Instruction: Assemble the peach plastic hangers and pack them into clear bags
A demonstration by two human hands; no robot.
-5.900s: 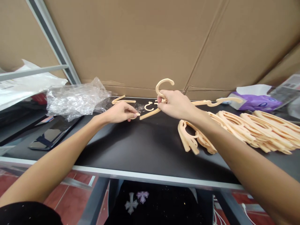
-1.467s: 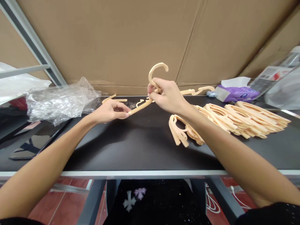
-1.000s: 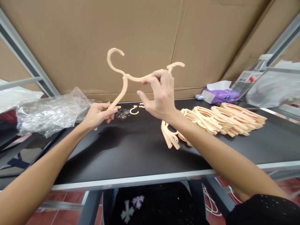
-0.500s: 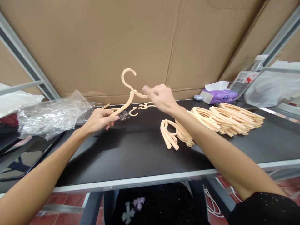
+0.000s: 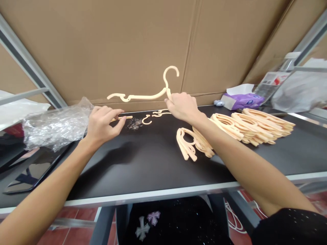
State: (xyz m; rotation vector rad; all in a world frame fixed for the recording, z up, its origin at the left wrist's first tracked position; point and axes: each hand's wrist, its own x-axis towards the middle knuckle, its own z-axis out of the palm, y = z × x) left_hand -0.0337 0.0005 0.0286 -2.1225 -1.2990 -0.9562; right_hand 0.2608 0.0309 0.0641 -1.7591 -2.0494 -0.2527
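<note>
A cream plastic folding hanger (image 5: 148, 97) is up in the air above the table, its hook at the top and one jointed arm stretched out to the left. My right hand (image 5: 184, 107) grips it just below the hook, covering its other arm. Apart from it, my left hand (image 5: 103, 124) hovers with thumb and fingers spread and nothing between them. Behind the left fingers lie slim cream pieces (image 5: 127, 117). A loose hook (image 5: 146, 119) and more hanger parts (image 5: 160, 113) rest at the back of the table.
Folded cream hangers (image 5: 251, 126) lie in heaps on the right, with a smaller group (image 5: 187, 141) nearer the middle. A purple tissue pack (image 5: 245, 101) sits behind them. Crumpled clear plastic (image 5: 57, 124) and a dark tablet-like slab (image 5: 33, 175) are on the left. Cardboard (image 5: 127, 47) walls the back.
My left hand has let go of the hanger's arm and opened. My right hand now holds the hanger near the hook; the hanger has shifted right and its left arm has swung up to level.
</note>
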